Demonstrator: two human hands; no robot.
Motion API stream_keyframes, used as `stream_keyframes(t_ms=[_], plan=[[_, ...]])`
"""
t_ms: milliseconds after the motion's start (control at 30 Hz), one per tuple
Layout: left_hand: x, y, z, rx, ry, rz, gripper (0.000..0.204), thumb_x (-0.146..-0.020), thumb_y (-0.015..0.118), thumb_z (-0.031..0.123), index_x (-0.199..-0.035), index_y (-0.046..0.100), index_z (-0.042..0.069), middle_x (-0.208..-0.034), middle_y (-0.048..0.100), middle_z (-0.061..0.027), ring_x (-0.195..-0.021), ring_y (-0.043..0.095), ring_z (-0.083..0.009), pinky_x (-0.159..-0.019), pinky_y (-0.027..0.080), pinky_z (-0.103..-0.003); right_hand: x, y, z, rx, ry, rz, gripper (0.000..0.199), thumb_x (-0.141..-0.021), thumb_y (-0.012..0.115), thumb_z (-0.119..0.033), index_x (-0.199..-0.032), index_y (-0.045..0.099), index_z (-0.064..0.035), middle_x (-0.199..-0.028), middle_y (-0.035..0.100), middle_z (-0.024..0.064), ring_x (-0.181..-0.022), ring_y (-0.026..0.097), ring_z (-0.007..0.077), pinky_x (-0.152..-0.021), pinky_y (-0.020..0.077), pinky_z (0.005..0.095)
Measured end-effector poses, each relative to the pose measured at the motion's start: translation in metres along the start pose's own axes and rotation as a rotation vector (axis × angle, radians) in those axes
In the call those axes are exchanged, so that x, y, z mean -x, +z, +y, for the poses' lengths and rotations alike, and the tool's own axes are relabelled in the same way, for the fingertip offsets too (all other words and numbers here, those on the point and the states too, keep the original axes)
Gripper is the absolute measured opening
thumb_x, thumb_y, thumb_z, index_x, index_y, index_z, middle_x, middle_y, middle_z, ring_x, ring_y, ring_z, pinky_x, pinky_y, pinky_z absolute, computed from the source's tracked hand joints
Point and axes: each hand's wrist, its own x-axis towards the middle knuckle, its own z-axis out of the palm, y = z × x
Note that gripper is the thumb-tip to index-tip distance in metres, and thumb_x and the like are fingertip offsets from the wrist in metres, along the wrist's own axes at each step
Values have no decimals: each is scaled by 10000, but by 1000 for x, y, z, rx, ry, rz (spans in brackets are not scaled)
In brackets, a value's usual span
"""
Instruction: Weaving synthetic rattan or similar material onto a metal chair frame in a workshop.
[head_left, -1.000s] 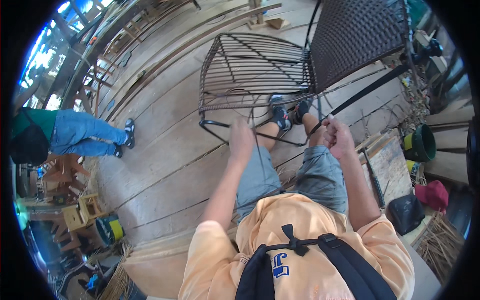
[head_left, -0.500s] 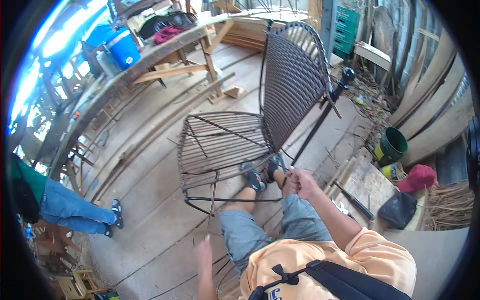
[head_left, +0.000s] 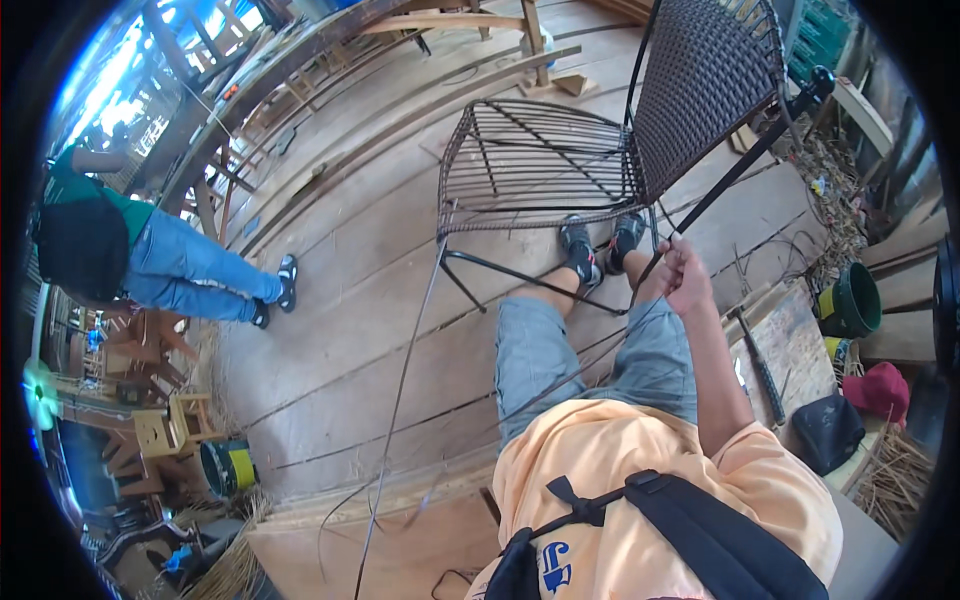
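Observation:
A dark metal-framed chair (head_left: 545, 165) stands in front of me, its back (head_left: 705, 95) closely woven and its seat crossed by spaced strands. My right hand (head_left: 683, 275) is closed in a pinch beside the chair's black rear leg (head_left: 735, 170), on what looks like a thin dark strand by the seat's near right corner. A long strand (head_left: 408, 365) stretches taut from the seat's front left corner to the picture's lower edge. My left hand is out of view. Another thin strand (head_left: 560, 382) crosses over my lap.
At the left a person in jeans (head_left: 190, 265) stands on the plank floor (head_left: 330, 350). To my right a hammer (head_left: 762, 365) lies on a board near a black cap (head_left: 828, 432), a red cap (head_left: 878, 392) and a green bucket (head_left: 850, 300). Wooden stools (head_left: 165, 430) stand at lower left.
My left hand has gone out of view past the lower edge, and the strand is drawn out long. The view has shifted, so the chair sits higher and farther right. My right hand stays closed.

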Motion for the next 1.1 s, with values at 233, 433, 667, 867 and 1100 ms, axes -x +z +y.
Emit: stream_keyframes(t_ms=[233, 433, 667, 867, 1100], plan=[[-71, -11, 122, -424, 408, 645, 288, -819, 542, 252, -982, 661, 46, -900, 668, -158, -803, 648, -375, -578, 545, -464, 13, 6, 7, 45, 9, 32, 163, -855, 512, -197, -776, 499, -56, -487, 272, -66, -367, 227, 50, -324, 164, 217], [350, -9, 398, 143, 1889, 1179, 442, -849, 542, 314, -1086, 545, -60, -1119, 544, -222, -1078, 479, -379, -929, 373, -453, 43, 7, -21, 212, -122, 71, 157, -861, 478, -166, -781, 514, -35, -501, 311, -47, -379, 259, 55, -339, 171, 231], [621, 103, 561, 392, 2367, -63, 268, -895, 486, 219, -1025, 557, -5, -884, 610, -93, -812, 587, -225, -709, 463, -321, 74, 18, -47, 331, -108, 5, 174, -891, 453, -179, -831, 508, -25, -520, 273, -47, -401, 254, 58, -368, 196, 235], [672, 148, 608, 837, 1541, -1493, 165, -908, 463, 211, -1034, 474, 105, -973, 519, -14, -923, 504, -213, -745, 385, -382, 86, 26, -48, 346, -177, -3, 196, -884, 468, -187, -843, 509, 0, -535, 282, -45, -418, 262, 62, -390, 225, 226], [679, 160, 601, 913, 1673, -1450, 154, -878, 532, 167, -1012, 530, 91, -931, 564, -7, -817, 552, -158, -666, 416, -305, 75, 52, -62, 238, -181, 5, 214, -895, 485, -204, -880, 521, 6, -564, 281, -52, -454, 257, 57, -410, 227, 212]])
